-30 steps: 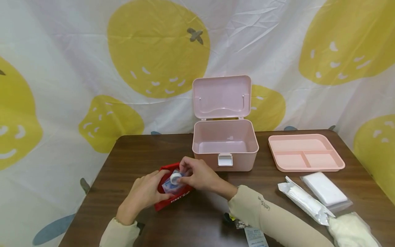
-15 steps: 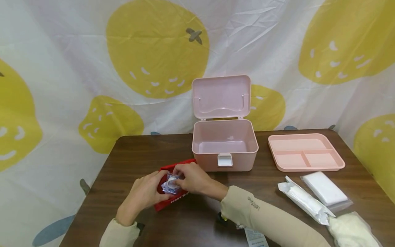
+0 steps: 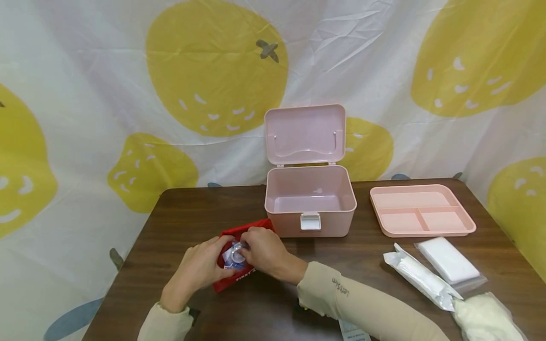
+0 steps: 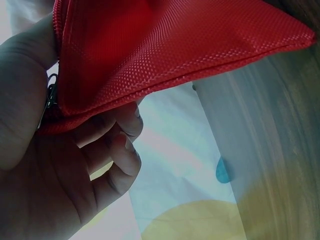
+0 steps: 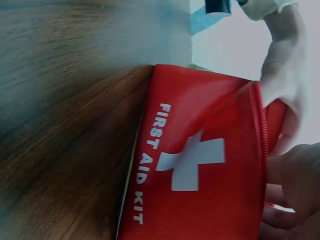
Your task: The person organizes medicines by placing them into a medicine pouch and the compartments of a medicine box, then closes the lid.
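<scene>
A red zippered first aid pouch (image 3: 226,282) sits on the table, its mouth spread open. My left hand (image 3: 199,263) grips the pouch's left end, thumb and fingers on either side of the opening. Clear plastic packaging and a small white ring-shaped roll (image 3: 238,256) show in the mouth. My right hand (image 3: 265,253) reaches into the opening with curled fingers, the thumb at the roll; its fingertips are hidden. The right wrist view shows the pouch front (image 5: 215,200) with a white cross and lettering. In the left wrist view, the red fabric (image 4: 150,65) lies between left thumb and fingers.
A pink box (image 3: 311,222) with its lid raised stands behind the pouch. To its right lies a pink divided tray (image 3: 422,232). Wrapped white packs (image 3: 448,263), a long wrapped roll (image 3: 420,279) and a cream cloth bundle (image 3: 486,317) lie at the right. A printed packet (image 3: 354,331) shows under the right sleeve.
My right hand has moved left and deeper into the pouch, carrying the white roll down with it. The pouch's far right corner shows more. The left hand keeps its hold.
</scene>
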The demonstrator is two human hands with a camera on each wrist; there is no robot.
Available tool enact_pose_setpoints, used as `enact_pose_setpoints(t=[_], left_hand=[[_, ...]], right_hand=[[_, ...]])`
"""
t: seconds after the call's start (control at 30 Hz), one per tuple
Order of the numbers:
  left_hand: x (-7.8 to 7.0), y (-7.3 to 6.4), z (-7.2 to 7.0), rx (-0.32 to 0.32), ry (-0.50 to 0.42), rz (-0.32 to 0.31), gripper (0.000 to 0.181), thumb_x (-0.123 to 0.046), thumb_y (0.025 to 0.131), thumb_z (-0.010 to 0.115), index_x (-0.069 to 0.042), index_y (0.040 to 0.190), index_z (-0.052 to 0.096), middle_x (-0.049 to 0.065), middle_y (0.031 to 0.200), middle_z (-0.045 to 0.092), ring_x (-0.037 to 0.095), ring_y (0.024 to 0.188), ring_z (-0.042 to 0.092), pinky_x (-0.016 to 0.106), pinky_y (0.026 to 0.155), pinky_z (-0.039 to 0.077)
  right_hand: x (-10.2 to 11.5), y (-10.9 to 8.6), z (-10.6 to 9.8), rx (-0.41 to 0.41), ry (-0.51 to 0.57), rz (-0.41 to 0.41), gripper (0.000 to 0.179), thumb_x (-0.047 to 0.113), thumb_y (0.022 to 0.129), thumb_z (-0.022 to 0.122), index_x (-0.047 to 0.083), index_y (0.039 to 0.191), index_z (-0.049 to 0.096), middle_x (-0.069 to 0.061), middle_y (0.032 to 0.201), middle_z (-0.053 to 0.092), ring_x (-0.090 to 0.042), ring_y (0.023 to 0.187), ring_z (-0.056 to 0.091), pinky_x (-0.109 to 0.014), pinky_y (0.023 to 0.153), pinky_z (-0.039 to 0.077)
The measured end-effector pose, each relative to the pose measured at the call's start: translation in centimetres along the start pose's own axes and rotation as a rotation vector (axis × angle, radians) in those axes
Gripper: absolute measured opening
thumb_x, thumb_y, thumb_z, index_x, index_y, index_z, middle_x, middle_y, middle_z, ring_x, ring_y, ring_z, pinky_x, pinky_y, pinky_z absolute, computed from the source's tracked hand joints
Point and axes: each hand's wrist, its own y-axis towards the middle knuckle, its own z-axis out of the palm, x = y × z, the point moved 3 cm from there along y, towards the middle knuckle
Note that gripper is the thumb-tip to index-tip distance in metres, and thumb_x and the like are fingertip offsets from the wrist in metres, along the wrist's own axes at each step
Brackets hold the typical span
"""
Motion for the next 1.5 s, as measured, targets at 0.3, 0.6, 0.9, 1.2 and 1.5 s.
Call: enact_pose_setpoints(t=[0.3, 0.6, 0.9, 1.2, 1.5], left_hand=[[0.0, 0.0, 0.1, -0.017, 0.004, 0.014, 0.067, -0.039, 0.069, 0.089, -0.014, 0.125, 0.061, 0.007, 0.113, 0.070, 0.022, 0.089, 0.067, 0.047, 0.076, 0.057], [-0.1, 0.1, 0.0, -0.020, 0.009, 0.012, 0.068, -0.041, 0.069, 0.089, -0.015, 0.126, 0.061, 0.006, 0.114, 0.069, 0.022, 0.091, 0.068, 0.047, 0.076, 0.057], [-0.1, 0.1, 0.1, -0.018, 0.018, 0.016, 0.069, -0.041, 0.070, 0.088, -0.014, 0.127, 0.061, 0.008, 0.116, 0.069, 0.025, 0.094, 0.069, 0.048, 0.078, 0.057], [-0.2, 0.1, 0.0, 0.006, 0.020, -0.002, 0.070, -0.041, 0.070, 0.088, -0.014, 0.128, 0.060, 0.008, 0.115, 0.068, 0.025, 0.092, 0.068, 0.049, 0.078, 0.057], [-0.3, 0.1, -0.1, 0.006, 0.028, 0.002, 0.070, -0.044, 0.070, 0.088, -0.017, 0.128, 0.059, 0.006, 0.114, 0.068, 0.023, 0.093, 0.068, 0.047, 0.078, 0.057]], right_hand=[[0.6, 0.2, 0.5, 0.002, -0.242, 0.025, 0.016, 0.027, 0.084, 0.076, 0.011, 0.082, 0.076, -0.003, 0.079, 0.070, -0.020, 0.070, 0.068, -0.033, 0.067, 0.058], [0.6, 0.2, -0.1, 0.108, -0.157, 0.032, 0.024, 0.026, 0.083, 0.079, 0.004, 0.091, 0.074, -0.007, 0.085, 0.070, -0.018, 0.071, 0.066, -0.030, 0.071, 0.058], [0.4, -0.3, -1.2, 0.103, -0.095, -0.019, 0.020, 0.023, 0.085, 0.077, 0.004, 0.090, 0.076, -0.006, 0.088, 0.067, -0.014, 0.073, 0.061, -0.025, 0.073, 0.056], [0.1, -1.3, -2.5, 0.005, -0.005, -0.103, 0.016, 0.017, 0.083, 0.077, 0.003, 0.092, 0.075, -0.007, 0.092, 0.068, -0.018, 0.081, 0.063, -0.029, 0.078, 0.056], [-1.6, -3.5, -4.6, -0.133, 0.222, -0.107, 0.016, 0.014, 0.082, 0.080, 0.003, 0.093, 0.073, -0.005, 0.091, 0.068, -0.020, 0.079, 0.063, -0.029, 0.075, 0.056]])
